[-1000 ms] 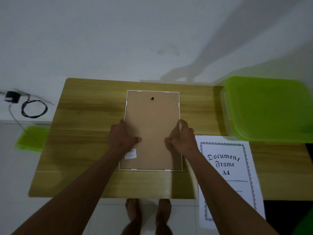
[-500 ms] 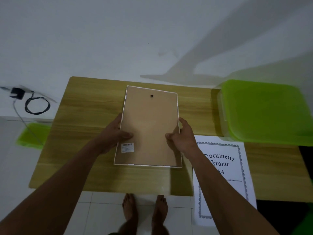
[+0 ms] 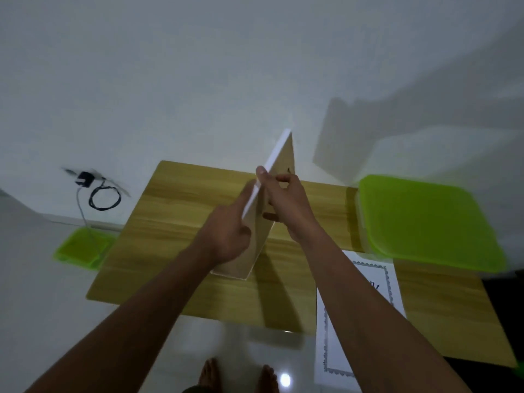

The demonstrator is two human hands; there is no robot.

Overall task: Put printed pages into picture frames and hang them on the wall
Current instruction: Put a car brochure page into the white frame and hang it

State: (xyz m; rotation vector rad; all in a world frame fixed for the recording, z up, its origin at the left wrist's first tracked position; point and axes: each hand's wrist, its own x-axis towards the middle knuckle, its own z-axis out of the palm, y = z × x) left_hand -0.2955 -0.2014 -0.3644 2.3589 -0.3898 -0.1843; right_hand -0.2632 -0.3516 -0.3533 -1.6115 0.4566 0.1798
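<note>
While your left hand and right hand both grip the picture frame, it tilts steeply over the table at centre frame, brown back facing right.

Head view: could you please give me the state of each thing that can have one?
picture frame: tilted steeply, held by both hands
left hand: gripping the frame's white edge
right hand: gripping the frame's back
printed page: flat, partly hidden by arm
green box: lid on
</note>
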